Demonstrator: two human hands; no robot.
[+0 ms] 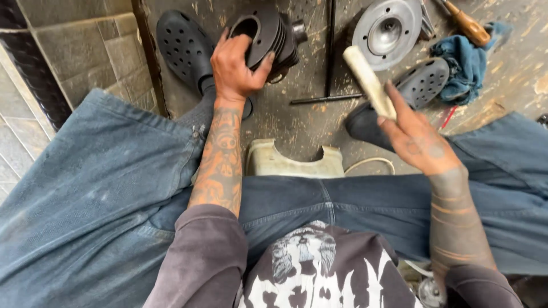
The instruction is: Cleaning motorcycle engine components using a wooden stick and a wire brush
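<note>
Finned cylinder [274, 37], perhaps partly hidden

Black finned cylinder [273, 35], cream stick [368, 80], blue rag [465, 63], black perforated clogs [184, 45]

I see through just one camera, worn on the person's head. It looks almost straight down, over the chest and lap, onto the floor [297, 122] between the feet. The blue jeans [97, 188] fill the bottom and both sides, very close to the lens. The left hand [234, 68] and the right hand [414, 134] sit in the middle, near enough that I can see the arm markings. The shoes [182, 45] and floor at the top are farther off. There is no second view, so nothing is shared.
</note>
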